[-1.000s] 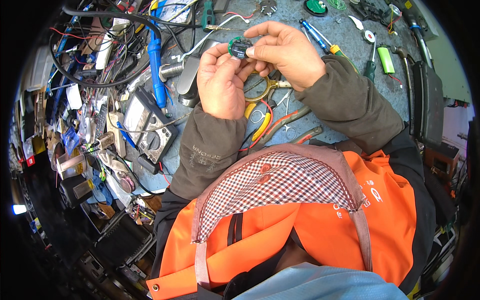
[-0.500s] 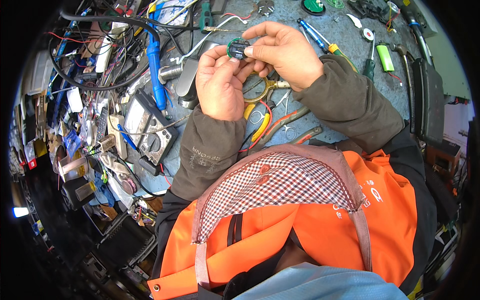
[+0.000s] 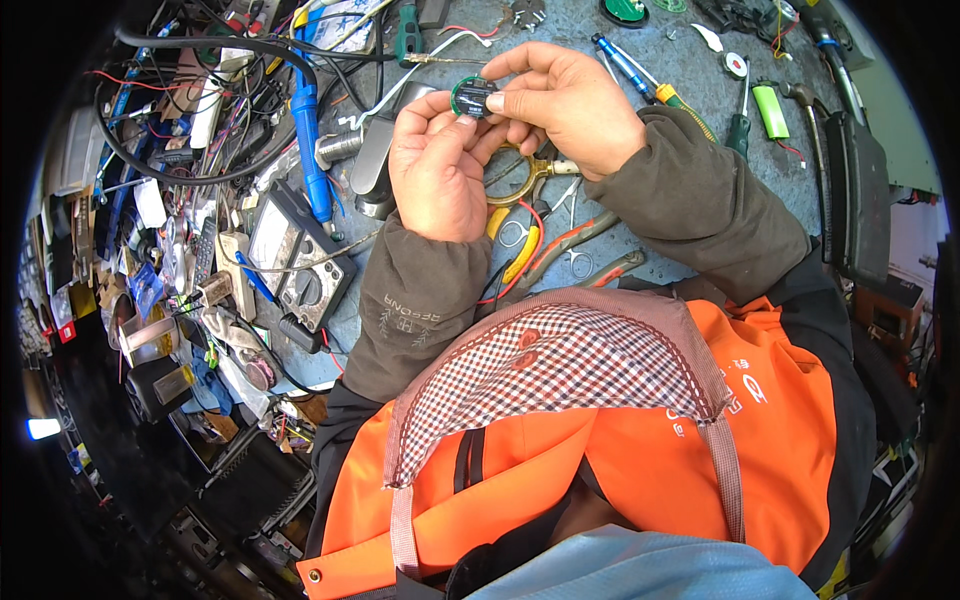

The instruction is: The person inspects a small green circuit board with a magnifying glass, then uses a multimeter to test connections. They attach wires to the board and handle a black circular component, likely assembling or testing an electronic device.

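Observation:
A small round green and black circuit board is pinched between both hands in the head view. My left hand grips its lower left side, fingers curled beneath it and thumb at its edge. My right hand has its thumb on the board's right edge, with the index finger arched above. Just below the hands are a brass magnifier ring, yellow-handled pliers, scissors and red-and-grey cutters. A steel cylinder lies left of my left hand.
An analog multimeter, blue tool and tangled cables crowd the bench's left. Right lie a blue pen-like tool, green battery, hammer and black case. A green round board sits at the back of the bench.
Both hands and the round board have shifted very slightly left; my left hand's grip on the board looks the same, as does my right's.

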The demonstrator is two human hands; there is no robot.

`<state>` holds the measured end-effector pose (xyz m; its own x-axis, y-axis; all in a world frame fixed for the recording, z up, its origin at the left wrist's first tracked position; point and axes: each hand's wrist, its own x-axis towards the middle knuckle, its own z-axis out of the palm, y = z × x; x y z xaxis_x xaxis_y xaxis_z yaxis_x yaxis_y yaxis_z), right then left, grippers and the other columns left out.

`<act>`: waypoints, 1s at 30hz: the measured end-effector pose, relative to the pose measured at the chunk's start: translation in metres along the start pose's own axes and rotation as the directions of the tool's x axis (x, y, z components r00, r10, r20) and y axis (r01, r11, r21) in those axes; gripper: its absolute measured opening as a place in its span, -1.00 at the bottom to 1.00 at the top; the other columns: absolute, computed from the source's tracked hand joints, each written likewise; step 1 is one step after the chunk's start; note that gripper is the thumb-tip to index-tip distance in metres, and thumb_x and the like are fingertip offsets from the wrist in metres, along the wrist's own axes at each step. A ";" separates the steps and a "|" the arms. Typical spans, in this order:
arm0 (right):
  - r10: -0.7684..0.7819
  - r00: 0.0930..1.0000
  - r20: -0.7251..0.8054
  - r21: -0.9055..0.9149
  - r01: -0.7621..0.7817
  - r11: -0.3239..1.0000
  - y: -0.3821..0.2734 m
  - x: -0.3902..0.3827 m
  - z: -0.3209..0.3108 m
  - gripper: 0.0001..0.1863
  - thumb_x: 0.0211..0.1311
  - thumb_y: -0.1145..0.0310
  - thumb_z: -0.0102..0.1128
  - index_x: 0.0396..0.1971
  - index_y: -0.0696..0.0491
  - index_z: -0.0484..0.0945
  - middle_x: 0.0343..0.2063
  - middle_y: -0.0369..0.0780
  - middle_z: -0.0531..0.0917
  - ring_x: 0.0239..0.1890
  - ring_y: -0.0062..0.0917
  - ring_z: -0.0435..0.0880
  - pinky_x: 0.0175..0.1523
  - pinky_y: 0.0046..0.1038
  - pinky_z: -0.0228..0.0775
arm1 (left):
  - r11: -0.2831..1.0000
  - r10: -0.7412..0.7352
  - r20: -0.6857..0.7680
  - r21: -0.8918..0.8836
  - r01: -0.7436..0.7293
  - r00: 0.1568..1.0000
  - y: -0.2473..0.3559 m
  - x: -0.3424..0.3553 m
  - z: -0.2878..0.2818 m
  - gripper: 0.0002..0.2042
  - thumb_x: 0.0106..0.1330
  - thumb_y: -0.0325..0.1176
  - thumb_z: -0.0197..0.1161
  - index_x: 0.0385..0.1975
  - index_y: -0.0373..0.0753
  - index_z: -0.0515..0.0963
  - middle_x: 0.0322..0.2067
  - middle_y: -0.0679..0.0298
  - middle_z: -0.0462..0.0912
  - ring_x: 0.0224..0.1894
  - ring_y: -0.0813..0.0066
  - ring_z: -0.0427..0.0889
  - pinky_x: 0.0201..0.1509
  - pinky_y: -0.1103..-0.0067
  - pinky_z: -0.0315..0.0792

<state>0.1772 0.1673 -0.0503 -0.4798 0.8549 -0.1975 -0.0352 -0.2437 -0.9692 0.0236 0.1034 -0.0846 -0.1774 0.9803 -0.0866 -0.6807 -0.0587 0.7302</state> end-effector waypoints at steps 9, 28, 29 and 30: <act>-0.007 1.000 -0.002 0.008 0.007 1.000 -0.001 -0.001 0.000 -0.70 0.33 0.50 0.23 0.04 0.20 0.53 -0.37 -0.25 0.69 -0.42 -0.67 0.66 -0.41 -0.63 0.47 | 1.000 -0.003 0.007 -0.006 0.003 1.000 0.000 0.000 0.001 -0.77 0.44 -0.59 -0.02 0.05 -0.37 0.39 -0.09 -0.03 0.68 -0.04 0.10 0.74 0.11 0.21 0.67; 0.006 1.000 0.007 -0.017 -0.006 1.000 -0.002 -0.001 -0.001 -0.67 0.34 0.49 0.22 0.07 0.19 0.52 -0.35 -0.25 0.69 -0.41 -0.67 0.66 -0.38 -0.61 0.49 | 1.000 -0.011 0.021 -0.002 0.011 1.000 0.003 -0.001 0.004 -0.64 0.30 -0.72 0.03 0.10 -0.42 0.32 -0.05 -0.06 0.65 -0.04 0.12 0.72 0.10 0.26 0.69; 0.008 1.000 0.005 -0.020 -0.008 1.000 -0.002 -0.001 0.000 -0.67 0.34 0.50 0.22 0.07 0.19 0.52 -0.35 -0.25 0.69 -0.41 -0.67 0.66 -0.38 -0.61 0.48 | 1.000 -0.012 0.020 -0.005 0.012 1.000 0.003 -0.001 0.004 -0.64 0.29 -0.72 0.04 0.10 -0.42 0.32 -0.05 -0.06 0.65 -0.04 0.13 0.73 0.10 0.27 0.69; 0.002 1.000 0.004 -0.020 -0.002 1.000 -0.002 -0.002 0.000 -0.67 0.33 0.50 0.22 0.07 0.19 0.52 -0.35 -0.26 0.69 -0.41 -0.68 0.66 -0.38 -0.61 0.48 | 1.000 -0.013 0.019 -0.008 0.013 1.000 0.003 -0.001 0.004 -0.63 0.28 -0.72 0.05 0.10 -0.42 0.32 -0.04 -0.05 0.65 -0.04 0.13 0.73 0.10 0.28 0.69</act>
<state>0.1782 0.1665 -0.0479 -0.4836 0.8523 -0.1992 -0.0165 -0.2365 -0.9715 0.0245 0.1025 -0.0791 -0.1548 0.9845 -0.0830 -0.6883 -0.0472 0.7238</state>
